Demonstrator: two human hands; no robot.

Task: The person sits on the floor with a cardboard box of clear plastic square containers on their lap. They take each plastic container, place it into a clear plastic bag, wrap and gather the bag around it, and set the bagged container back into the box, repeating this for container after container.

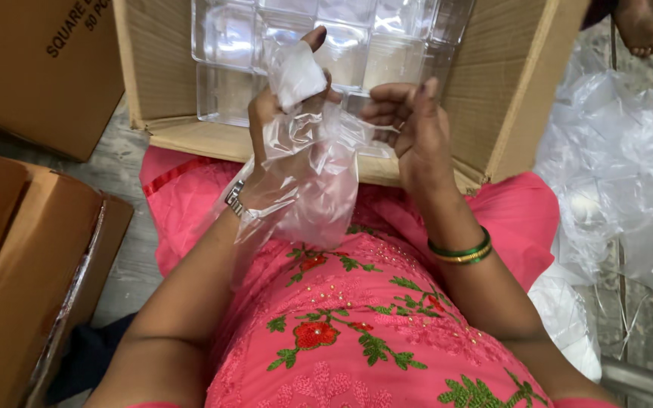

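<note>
My left hand (277, 121) is raised over my lap and grips a clear plastic bag (311, 181) that hangs down over its wrist. A small white piece (295, 74) sits wrapped over the fingers at the bag's top. My right hand (410, 125) is close beside it, fingers curled, pinching the bag's edge. Both hands hover in front of an open cardboard box (485, 98) that holds clear plastic trays (357, 38) with square compartments.
Brown cardboard boxes stand at the upper left (39, 68) and lower left (24, 264). A heap of crumpled clear plastic (629, 166) lies at the right. Another person's bare foot (640, 26) shows at the top right. My pink embroidered dress (357, 325) fills the foreground.
</note>
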